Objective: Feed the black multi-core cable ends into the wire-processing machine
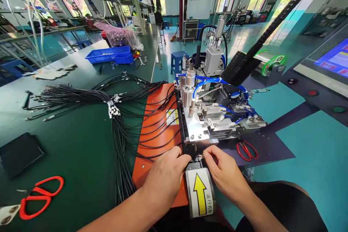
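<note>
**Two hands at the feed slot of a bench machine**

A long green bench (67, 145) carries everything on the left. At its right edge stands a metal machine (214, 112) with blue air hoses, and an orange plate (154, 141) lies against the machine's left side. A thick bundle of black cables (119, 152) fans across the bench and over the plate. Red scissors (40, 195) lie at the bench's near left corner; a second red pair (247, 150) lies on a dark mat just right of the machine.

At the machine's near edge, above a yellow arrow label (200, 193), both hands meet. The left hand (165, 175) and right hand (225, 170) have fingers curled, tips pinched close around a small part (198, 158) at the slot. What exactly each grips is too small to tell.
</note>
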Tool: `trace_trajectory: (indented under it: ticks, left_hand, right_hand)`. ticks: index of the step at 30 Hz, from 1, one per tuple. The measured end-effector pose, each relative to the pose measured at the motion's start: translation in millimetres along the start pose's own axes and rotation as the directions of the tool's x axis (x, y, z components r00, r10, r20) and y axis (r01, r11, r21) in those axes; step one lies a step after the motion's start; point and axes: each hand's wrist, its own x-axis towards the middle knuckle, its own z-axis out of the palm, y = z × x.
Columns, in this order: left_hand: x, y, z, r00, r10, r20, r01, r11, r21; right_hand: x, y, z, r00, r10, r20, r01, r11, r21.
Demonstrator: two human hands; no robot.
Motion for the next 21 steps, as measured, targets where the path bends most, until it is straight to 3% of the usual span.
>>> trace_trajectory:
  ticks: [11, 21]
  left_hand:
    - [-1, -4, 2.3, 0.997, 0.067, -0.039, -0.066, 0.997, 0.026]
    - [-3, -7, 7.0, 0.998, 0.054, -0.041, -0.056, 0.997, -0.061]
  right_hand:
    - [1, 10, 12, 0.993, -0.114, -0.03, 0.109, 0.983, -0.149]
    - [4, 8, 5, 0.998, -0.067, -0.02, 0.064, 0.99, -0.126]
